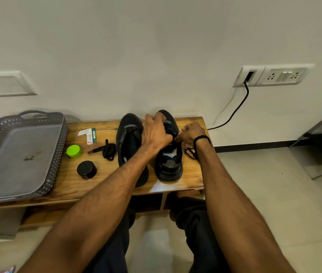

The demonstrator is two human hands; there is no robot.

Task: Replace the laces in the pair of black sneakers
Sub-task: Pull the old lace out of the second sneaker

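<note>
1. Standing side by side on the wooden bench [67,180], the left sneaker [128,138] and right sneaker [169,164] are pointing their toes at the wall.
2. The left hand [156,133] is reaching across and gripping the right sneaker over its laced top, fingers curled.
3. The right hand [190,134] is pinching a black lace [189,152] beside that shoe.
4. A loose lace [107,149] is lying left of the shoes, near a green cap [74,151], a black jar [86,170] and small cartons [87,134].
5. A grey perforated tray [61,138] is sitting at the bench's left end.
6. A black cable [235,109] is running down from a wall socket panel [272,75] toward the tiled floor [254,174].
</note>
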